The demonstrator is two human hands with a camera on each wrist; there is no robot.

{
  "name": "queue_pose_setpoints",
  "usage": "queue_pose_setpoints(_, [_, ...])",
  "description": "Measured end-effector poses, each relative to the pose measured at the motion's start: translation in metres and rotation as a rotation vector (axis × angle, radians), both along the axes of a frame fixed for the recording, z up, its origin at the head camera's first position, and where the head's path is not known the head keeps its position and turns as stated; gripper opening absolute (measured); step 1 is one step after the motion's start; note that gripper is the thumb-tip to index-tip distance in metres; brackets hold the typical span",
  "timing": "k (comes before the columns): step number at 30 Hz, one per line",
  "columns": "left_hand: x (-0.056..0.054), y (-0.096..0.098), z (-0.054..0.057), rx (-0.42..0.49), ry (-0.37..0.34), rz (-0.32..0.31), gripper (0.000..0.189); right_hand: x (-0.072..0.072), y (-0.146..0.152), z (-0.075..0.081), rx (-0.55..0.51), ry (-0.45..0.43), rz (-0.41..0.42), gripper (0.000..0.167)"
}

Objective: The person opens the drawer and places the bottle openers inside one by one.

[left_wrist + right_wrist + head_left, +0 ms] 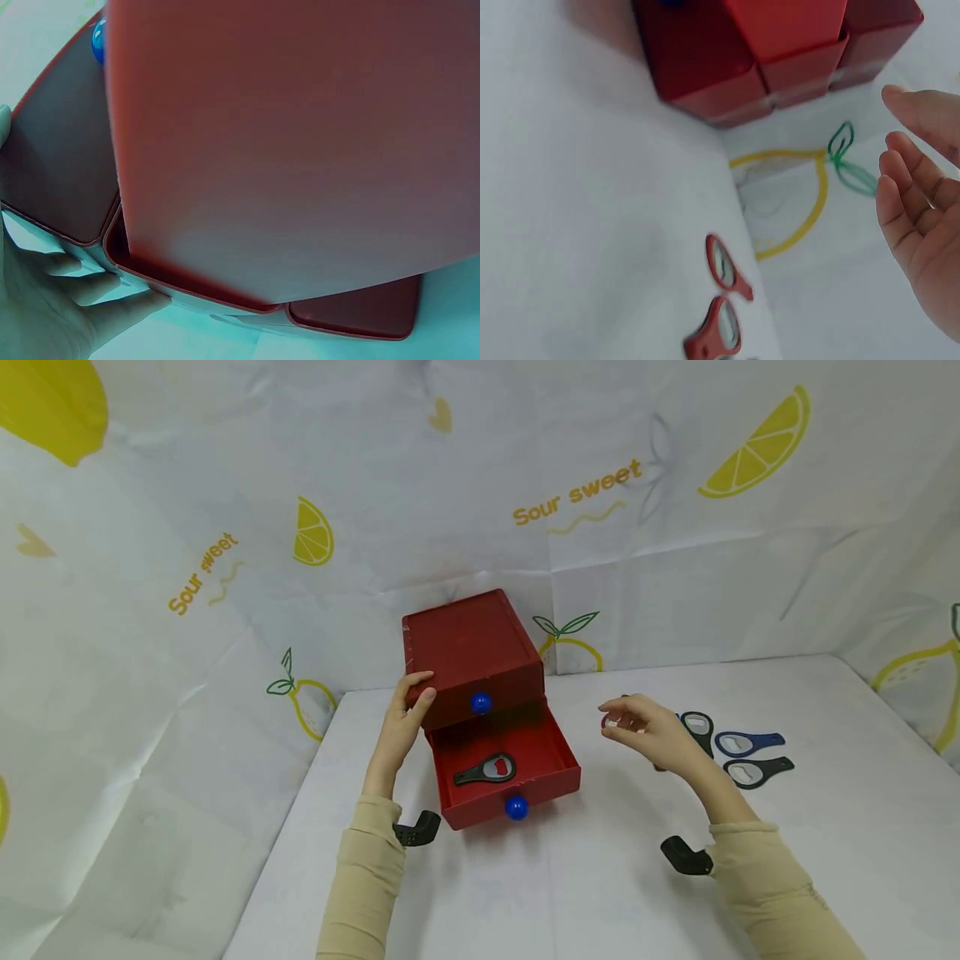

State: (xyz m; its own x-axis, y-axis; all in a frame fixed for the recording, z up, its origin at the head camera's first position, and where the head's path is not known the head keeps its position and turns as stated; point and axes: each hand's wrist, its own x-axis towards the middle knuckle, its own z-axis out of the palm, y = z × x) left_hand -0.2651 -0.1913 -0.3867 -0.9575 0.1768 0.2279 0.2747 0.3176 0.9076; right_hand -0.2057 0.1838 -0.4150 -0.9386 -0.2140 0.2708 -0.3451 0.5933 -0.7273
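A red drawer cabinet point(472, 643) stands on the table, its middle drawer point(562, 781) pulled out. Inside that drawer lies a black bottle opener point(486, 769). My left hand point(397, 731) rests against the cabinet's upper left front corner, thumb at the front; in the left wrist view its fingers point(127, 311) stretch along the cabinet's side. Right of the cabinet, my right hand point(652, 732) hovers above the table, fingers loosely bent and holding nothing. It partly hides a red bottle opener point(611, 721). The right wrist view shows two red bottle openers point(721, 262) on the table.
Beyond the right hand lie more bottle openers: a dark one point(699, 727), a blue one point(738, 743) and a black one point(750, 772). Blue round knobs point(517, 808) stick out from the drawer fronts. A lemon-printed white cloth point(465, 493) hangs behind the table.
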Motion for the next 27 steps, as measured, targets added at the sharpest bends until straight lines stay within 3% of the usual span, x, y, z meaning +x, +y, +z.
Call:
queue_pose_setpoints(4, [0.0,-0.001,0.001,-0.011,0.008,0.005,0.034,-0.002,0.017,-0.015,0.013,-0.048,-0.049,0.036])
queue_pose_setpoints(10, [0.002,0.001,0.005,0.01,-0.039,-0.01,0.035,-0.006,0.039,-0.039,0.116,-0.11,-0.127,0.042])
queue_pose_setpoints(17, [0.02,0.009,0.025,0.001,-0.054,-0.021,0.038,-0.008,0.05,-0.056,0.141,-0.162,-0.164,0.045])
queue_pose_setpoints(23, [0.021,0.009,0.026,0.016,-0.057,-0.025,0.037,-0.006,0.056,-0.07,0.211,-0.245,-0.203,0.051])
queue_pose_setpoints(27, [0.02,0.009,0.026,0.019,-0.053,-0.026,0.036,-0.007,0.056,-0.075,0.228,-0.228,-0.217,0.056])
